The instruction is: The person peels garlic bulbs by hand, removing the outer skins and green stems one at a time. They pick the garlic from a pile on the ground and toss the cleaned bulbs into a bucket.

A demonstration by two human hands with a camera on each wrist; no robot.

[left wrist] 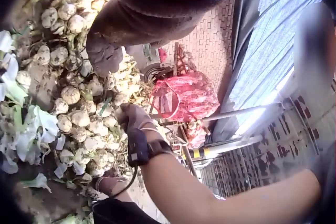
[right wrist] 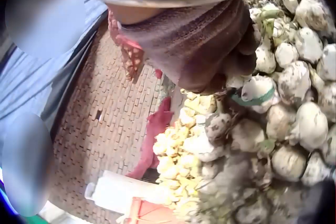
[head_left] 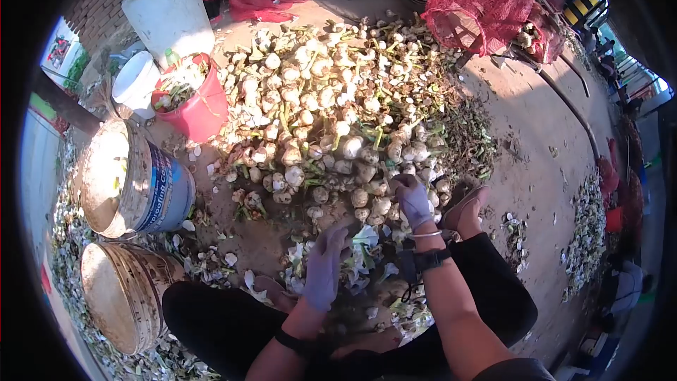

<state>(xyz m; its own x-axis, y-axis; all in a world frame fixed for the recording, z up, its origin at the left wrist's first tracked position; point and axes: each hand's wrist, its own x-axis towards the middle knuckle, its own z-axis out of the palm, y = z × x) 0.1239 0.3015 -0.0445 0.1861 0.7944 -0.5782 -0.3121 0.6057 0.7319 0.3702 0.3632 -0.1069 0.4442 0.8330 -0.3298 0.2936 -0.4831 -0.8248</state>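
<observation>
A wide heap of pale round bulbs (head_left: 321, 67), many with green stalks, spreads on the ground. My gloved right hand (head_left: 415, 197) reaches to its near edge. In the right wrist view its fingers (right wrist: 244, 61) are curled down right at the bulbs; I cannot tell whether they grip one. A thin green strip (right wrist: 256, 98) lies across a bulb just beside the fingertips. Nearer my body, my gloved left hand (head_left: 326, 267) hovers above the ground with nothing in it. In the left wrist view its fingers (left wrist: 105, 58) hang loosely bent, overlapping the heap.
White peelings (head_left: 363, 243) litter the ground between my feet. On the left stand a red bucket (head_left: 201, 109), a blue-labelled bucket (head_left: 166, 187), a dirty-rimmed bucket (head_left: 134, 296) and white buckets (head_left: 169, 10). A red mesh sack (head_left: 486, 0) lies at back right.
</observation>
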